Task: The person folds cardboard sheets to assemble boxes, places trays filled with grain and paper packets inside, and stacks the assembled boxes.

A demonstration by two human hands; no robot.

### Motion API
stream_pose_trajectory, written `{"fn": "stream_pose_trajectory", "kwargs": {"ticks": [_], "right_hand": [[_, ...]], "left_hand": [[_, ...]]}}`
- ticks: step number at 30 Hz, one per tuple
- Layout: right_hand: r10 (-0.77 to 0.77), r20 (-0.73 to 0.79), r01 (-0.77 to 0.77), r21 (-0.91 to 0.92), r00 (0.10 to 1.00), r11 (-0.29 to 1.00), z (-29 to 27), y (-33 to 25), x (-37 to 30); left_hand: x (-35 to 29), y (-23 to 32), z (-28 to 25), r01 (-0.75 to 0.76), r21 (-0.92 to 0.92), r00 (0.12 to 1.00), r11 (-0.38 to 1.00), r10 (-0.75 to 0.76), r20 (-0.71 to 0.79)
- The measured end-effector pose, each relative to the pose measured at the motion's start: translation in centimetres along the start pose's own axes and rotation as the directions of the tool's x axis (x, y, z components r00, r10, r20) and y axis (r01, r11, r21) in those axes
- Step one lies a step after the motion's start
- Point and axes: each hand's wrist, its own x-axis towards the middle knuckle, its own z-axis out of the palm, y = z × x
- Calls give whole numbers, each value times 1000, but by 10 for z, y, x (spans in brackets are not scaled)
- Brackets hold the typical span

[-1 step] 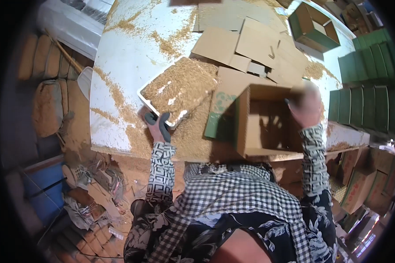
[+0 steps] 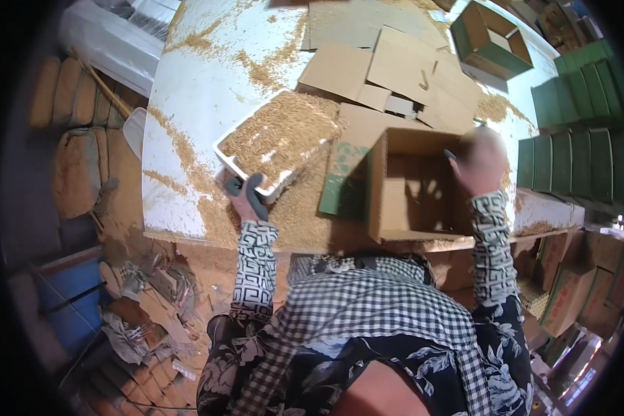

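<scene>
A white tray, heaped with tan, grain-like loose material, sits at an angle on the table. My left hand, with dark coverings on its fingers, grips the tray's near corner, thumb on the rim. Some fingers are hidden beneath it. To the right, an open cardboard box stands at the table's front edge, its inside facing up. At the box's right wall is my right hand; the thumb comes over the wall's edge, while the other fingers are smeared. A printed, partly green cardboard sheet lies between tray and box.
Flat cardboard pieces cover the far middle of the white table, which has loose material scattered about. Another open box stands far right, by stacked green boxes. A blue container is at lower left.
The loose material in the tray has shifted, and its white patches look smaller. The cardboard box and my right hand appear slightly further left and away. Both hands keep their places on tray and box.
</scene>
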Motion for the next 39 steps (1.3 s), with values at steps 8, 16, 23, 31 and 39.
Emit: {"fn": "stream_pose_trajectory", "kwargs": {"ticks": [8,16,23,31,39], "right_hand": [[-60,-452,113,92,890,989,-5,-1,-4],[-474,-25,-373,580,880,-724,-53,25,-13],[-207,66,-155,877,976,-454,-68,99,-64],[-101,16,-38,974,995,-223,-64,73,-108],[-137,212,-139,902,968,409,25,60,-61]], "left_hand": [[-117,90,29,-226,-263,941,938,280,191],[-156,72,128,-120,-200,684,972,227,693],[-150,13,121,-984,174,154,28,618,771],[-162,-35,123,-39,-276,834,960,183,520],[-12,-24,150,-717,389,685,578,483,546]]}}
